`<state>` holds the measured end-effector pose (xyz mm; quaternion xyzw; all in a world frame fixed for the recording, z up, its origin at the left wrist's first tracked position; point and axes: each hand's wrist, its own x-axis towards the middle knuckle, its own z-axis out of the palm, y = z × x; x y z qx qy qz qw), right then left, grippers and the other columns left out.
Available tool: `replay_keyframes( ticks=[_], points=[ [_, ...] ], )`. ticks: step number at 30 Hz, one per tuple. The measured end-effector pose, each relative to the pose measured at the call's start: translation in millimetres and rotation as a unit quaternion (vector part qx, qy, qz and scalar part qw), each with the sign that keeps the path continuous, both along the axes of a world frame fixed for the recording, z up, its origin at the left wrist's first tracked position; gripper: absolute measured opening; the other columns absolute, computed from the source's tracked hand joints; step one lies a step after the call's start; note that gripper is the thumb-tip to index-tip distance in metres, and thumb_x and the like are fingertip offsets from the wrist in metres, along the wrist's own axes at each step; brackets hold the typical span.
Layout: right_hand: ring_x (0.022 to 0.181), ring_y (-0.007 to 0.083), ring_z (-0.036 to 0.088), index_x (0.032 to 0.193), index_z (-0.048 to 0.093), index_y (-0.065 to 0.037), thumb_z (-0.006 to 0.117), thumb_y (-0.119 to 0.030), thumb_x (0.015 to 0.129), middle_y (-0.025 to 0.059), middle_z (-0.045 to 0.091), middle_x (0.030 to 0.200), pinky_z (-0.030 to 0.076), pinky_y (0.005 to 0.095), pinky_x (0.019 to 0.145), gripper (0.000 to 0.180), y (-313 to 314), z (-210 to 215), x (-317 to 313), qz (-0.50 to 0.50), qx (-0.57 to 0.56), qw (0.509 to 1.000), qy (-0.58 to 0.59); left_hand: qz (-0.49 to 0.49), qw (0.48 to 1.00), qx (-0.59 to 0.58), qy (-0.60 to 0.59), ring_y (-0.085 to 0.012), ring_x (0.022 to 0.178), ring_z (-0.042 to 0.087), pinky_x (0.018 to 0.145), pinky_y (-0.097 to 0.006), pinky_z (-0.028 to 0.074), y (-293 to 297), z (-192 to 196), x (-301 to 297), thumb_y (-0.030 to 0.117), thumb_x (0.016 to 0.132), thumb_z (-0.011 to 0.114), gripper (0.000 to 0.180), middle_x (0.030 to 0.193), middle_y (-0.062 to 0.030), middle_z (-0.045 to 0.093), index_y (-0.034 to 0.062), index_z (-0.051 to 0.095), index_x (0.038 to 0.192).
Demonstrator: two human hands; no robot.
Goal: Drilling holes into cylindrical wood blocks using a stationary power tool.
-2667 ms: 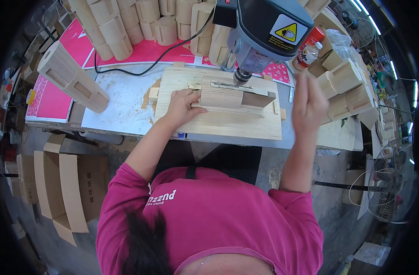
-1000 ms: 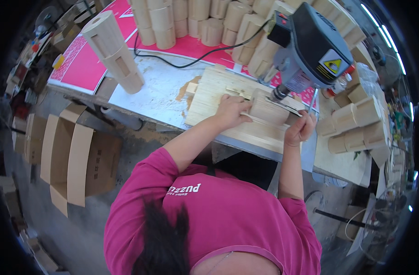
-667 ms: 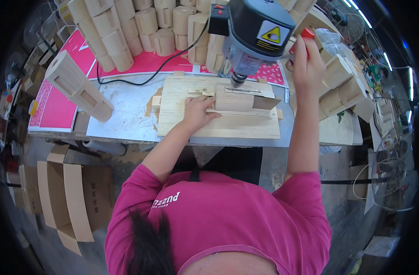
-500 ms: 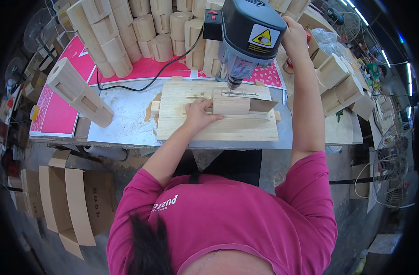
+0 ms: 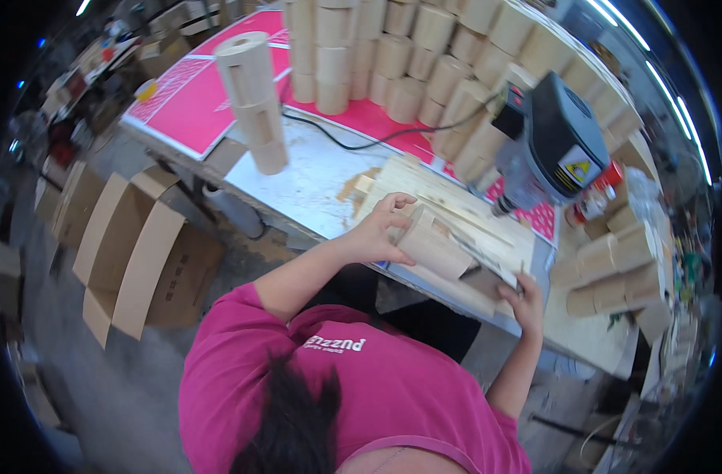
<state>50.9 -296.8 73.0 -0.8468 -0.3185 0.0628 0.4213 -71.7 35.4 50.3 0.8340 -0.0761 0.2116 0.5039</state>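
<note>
A pale wooden cylinder [image 5: 433,246] with a slot cut in its upper side is held over the near part of a wooden jig board [image 5: 499,233]. My left hand [image 5: 383,231] is closed round its left end, thumb on the near side and fingers over the far side. A thin dark flat plate [image 5: 481,282] sticks out of the cylinder's right end, and my right hand [image 5: 523,302] pinches its outer end. Beyond the jig stands a drill press [image 5: 564,146], its chuck [image 5: 501,207] apart from the cylinder.
Stacked wooden cylinders [image 5: 392,59] line the back of the table. A tall wooden cylinder stack [image 5: 253,103] stands at left. More cylinders [image 5: 613,265] lie at right. A black cable [image 5: 361,146] crosses the tabletop. An open cardboard box [image 5: 159,261] sits on the floor at left.
My right hand has left the drill press's side and come down to the plate. The cylinder has moved off the jig's rail toward me. The whole view has turned.
</note>
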Motion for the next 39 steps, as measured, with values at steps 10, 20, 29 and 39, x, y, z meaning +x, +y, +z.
replay_keyframes(
  ticks=[10, 20, 29, 39],
  points=[
    [0.072, 0.0067, 0.048, 0.086, 0.058, -0.004, 0.071, -0.012, 0.07, -0.0024, 0.055, 0.077, 0.038, 0.0203, 0.067, 0.022, 18, -35, -39, -0.024, 0.228, 0.939, 0.256, 0.243, 0.95, 0.176, -0.084, -0.0239, 0.112, 0.045, 0.087, -0.034, 0.044, 152, 233, -109, 0.016, 0.056, 0.082, 0.046, 0.129, -0.0128, 0.037, 0.0039, 0.058, 0.093],
    [0.071, 0.0063, 0.049, 0.086, 0.057, -0.003, 0.07, -0.009, 0.071, -0.0021, 0.055, 0.077, 0.04, 0.0195, 0.064, 0.02, 19, -18, -52, -0.021, 0.221, 0.941, 0.255, 0.424, 0.89, 0.166, -0.025, -0.0127, 0.058, 0.054, 0.053, -0.029, 0.044, 227, 288, -49, 0.013, 0.054, 0.078, 0.024, 0.061, -0.0047, 0.057, 0.0021, 0.06, 0.065],
    [0.075, 0.0079, 0.048, 0.084, 0.058, -0.003, 0.071, -0.015, 0.07, -0.0008, 0.056, 0.078, 0.038, 0.0216, 0.068, 0.023, 6, -6, -50, -0.013, 0.222, 0.955, 0.197, 0.47, 0.863, 0.188, -0.003, -0.0141, 0.062, 0.056, 0.057, -0.029, 0.045, 227, 288, -43, 0.016, 0.053, 0.079, 0.026, 0.065, -0.0061, 0.059, 0.002, 0.061, 0.065],
    [0.076, 0.0084, 0.048, 0.086, 0.058, -0.003, 0.072, -0.018, 0.07, -0.0011, 0.055, 0.08, 0.037, 0.0214, 0.068, 0.025, 0, 0, -45, -0.01, 0.247, 0.955, 0.164, 0.473, 0.859, 0.194, 0.002, -0.0155, 0.066, 0.058, 0.06, -0.029, 0.046, 230, 285, -47, 0.017, 0.055, 0.079, 0.029, 0.068, -0.0074, 0.061, 0.0011, 0.062, 0.072]
  ],
)
